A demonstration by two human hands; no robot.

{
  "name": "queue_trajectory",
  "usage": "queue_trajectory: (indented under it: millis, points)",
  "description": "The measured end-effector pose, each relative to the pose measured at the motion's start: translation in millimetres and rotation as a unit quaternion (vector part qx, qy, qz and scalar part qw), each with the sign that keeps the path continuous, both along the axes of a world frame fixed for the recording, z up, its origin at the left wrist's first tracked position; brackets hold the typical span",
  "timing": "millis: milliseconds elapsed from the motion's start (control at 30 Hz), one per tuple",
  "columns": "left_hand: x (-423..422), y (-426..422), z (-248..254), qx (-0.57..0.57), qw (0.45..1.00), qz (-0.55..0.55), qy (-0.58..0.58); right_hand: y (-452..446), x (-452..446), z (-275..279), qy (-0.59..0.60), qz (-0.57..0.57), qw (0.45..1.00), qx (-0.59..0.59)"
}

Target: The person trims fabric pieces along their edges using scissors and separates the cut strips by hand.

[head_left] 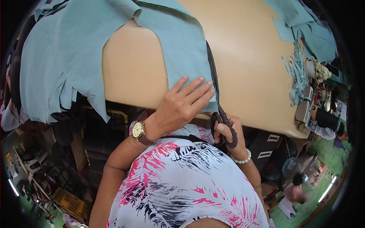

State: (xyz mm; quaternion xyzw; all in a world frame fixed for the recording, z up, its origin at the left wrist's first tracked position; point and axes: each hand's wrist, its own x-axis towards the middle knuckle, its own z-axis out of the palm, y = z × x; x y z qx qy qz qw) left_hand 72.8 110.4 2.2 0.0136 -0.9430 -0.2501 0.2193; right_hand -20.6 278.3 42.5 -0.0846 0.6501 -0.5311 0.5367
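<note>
My left hand [181, 103] lies flat with fingers stretched out, pressing on a strip of blue-green fabric [181, 49] near the table's front edge. A wristwatch is on that wrist. At the front edge, my right hand [232, 133] is closed round the dark handles of large scissors [213, 72]. The long blades point away from me along the strip's right edge; whether they are parted I cannot tell. More of the fabric spreads left around a curved cut-out, and its ragged lower edge hangs off the table.
The tan tabletop [243, 64] extends to the right. Fabric pieces [304, 22] lie at the far right, with thin fabric strips [295, 74] nearer. A yellow crate [70, 203] is at lower left. A blurred person [296, 192] is at lower right.
</note>
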Motion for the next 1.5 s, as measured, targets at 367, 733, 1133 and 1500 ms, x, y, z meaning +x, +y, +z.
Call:
queue_trajectory:
  millis: [367,733,1133,1500]
  points:
    - [3,0,-1,0.021,1.000,0.002,-0.003,4,1,0,0.005,0.005,1.000,0.019]
    - [5,0,0,0.033,0.999,-0.004,-0.001,6,3,3,0.009,0.003,1.000,0.020]
    - [13,2,2,0.045,0.999,-0.028,-0.001,-9,-8,-1,0.023,0.000,1.000,-0.010]
    - [7,-24,13,0.072,0.996,-0.006,-0.045,-12,-4,3,0.031,0.032,0.998,0.033]
